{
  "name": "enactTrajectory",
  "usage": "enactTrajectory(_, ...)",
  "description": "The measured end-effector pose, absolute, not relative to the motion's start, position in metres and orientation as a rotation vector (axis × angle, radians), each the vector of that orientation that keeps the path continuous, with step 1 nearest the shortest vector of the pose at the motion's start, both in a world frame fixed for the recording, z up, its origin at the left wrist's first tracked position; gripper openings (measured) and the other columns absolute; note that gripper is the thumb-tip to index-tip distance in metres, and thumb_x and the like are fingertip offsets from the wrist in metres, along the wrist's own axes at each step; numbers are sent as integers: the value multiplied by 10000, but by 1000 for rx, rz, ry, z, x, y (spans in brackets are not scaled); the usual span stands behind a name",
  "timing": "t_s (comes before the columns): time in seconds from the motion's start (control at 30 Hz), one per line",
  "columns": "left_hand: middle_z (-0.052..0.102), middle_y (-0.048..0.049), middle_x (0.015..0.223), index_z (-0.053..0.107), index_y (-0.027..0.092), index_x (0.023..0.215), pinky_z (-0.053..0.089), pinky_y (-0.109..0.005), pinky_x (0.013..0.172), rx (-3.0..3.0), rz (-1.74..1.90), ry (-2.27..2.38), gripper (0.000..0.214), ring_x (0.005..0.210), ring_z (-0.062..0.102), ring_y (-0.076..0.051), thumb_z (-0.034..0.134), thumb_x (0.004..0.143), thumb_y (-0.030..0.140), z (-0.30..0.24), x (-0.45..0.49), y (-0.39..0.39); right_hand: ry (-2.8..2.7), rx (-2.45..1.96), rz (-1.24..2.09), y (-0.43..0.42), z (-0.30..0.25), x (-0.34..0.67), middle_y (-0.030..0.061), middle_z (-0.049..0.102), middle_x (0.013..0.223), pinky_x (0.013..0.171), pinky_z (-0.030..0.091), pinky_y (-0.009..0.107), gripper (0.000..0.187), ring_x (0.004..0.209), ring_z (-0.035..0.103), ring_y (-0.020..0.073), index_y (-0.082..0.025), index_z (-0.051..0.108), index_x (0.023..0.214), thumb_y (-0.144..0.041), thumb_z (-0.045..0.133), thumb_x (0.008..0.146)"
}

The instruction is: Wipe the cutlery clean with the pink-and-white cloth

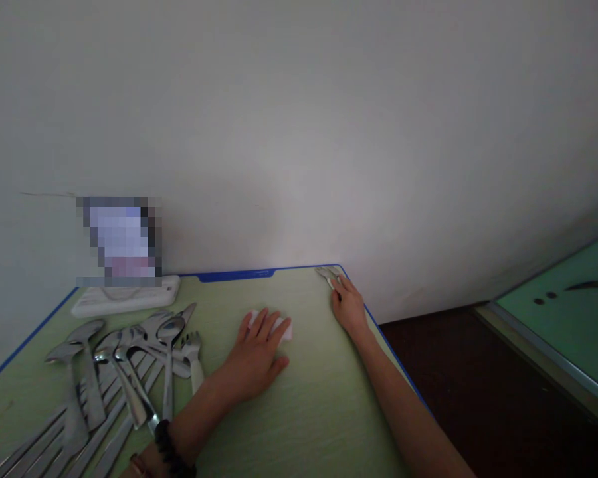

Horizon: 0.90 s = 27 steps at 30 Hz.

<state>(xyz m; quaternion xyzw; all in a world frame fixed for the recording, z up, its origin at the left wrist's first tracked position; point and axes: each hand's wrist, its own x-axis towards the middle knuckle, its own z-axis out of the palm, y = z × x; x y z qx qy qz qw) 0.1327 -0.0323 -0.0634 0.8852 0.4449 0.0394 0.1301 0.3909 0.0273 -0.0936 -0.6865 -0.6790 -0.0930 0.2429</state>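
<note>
My left hand (258, 348) lies flat with fingers stretched out on a small white cloth (285, 327) in the middle of the green table (319, 411). My right hand (349, 307) reaches to the table's far right corner, and its fingers rest on a metal fork (325, 273) that lies there. Whether the fingers grip the fork or only touch it I cannot tell. A dark band sits on my left wrist.
A heap of several metal spoons and forks (124, 372) lies at the left of the table. A white block (127, 297) holding a blurred-out screen stands at the back left against the wall. Dark floor and a green glass surface (568, 312) are to the right.
</note>
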Motion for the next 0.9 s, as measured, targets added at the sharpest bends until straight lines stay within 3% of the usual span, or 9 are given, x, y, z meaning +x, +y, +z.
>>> enactTrajectory(0.23,296,-65,1481,290,229,1409,76,-496,1116,2549,105,1297,580,1379,170,-270,405,862,385,-63,132,-32,-1824,-1928,-250,29,-99,392,160,536,1262,997,364,402,425,1182,473,229,-100,564,1193,-152,345,833)
enactTrajectory(0.43,245,-83,1498,191,202,1433,100,-509,1109,2488,209,1245,627,1384,142,-265,387,871,400,-55,127,-28,-1746,-1934,-416,14,-86,375,127,509,1305,1046,233,508,397,1239,400,268,-162,544,1207,-203,448,824)
enactTrajectory(0.5,248,-90,1494,174,204,1428,117,-511,1107,2470,332,1248,608,1382,155,-250,363,885,402,-47,119,-23,-1799,-1783,-379,3,-80,357,123,524,1281,1037,256,497,378,1219,415,256,-168,538,1204,-225,443,843)
enactTrajectory(0.6,357,-111,1424,294,196,1367,174,-468,1105,2458,506,1294,505,1328,286,-219,344,901,384,-30,95,-12,-1900,-1519,-146,-20,-75,316,123,528,1250,998,347,435,378,1177,450,223,-180,504,1230,-271,410,876)
enactTrajectory(0.7,455,-129,1316,451,161,1256,285,-429,1060,2442,437,1398,431,1247,393,-241,399,878,361,-17,59,-4,-2076,-1371,82,-37,-73,267,112,482,1299,997,366,385,411,1200,427,201,-209,448,1284,-287,409,882)
enactTrajectory(0.8,524,-124,1226,513,139,1189,335,-370,1030,2387,297,1495,363,1180,464,-220,396,857,226,-11,17,-3,-2246,-1300,126,-36,-76,228,95,488,1293,1008,343,419,496,1191,427,233,-256,420,1312,-302,508,825)
enactTrajectory(0.9,569,-120,1173,532,132,1169,392,-307,965,2270,188,1605,369,1096,539,-199,398,826,167,-5,-19,-6,-2159,-1406,107,-18,-82,206,90,525,1237,968,374,388,479,1131,462,218,-253,436,1295,-223,492,819)
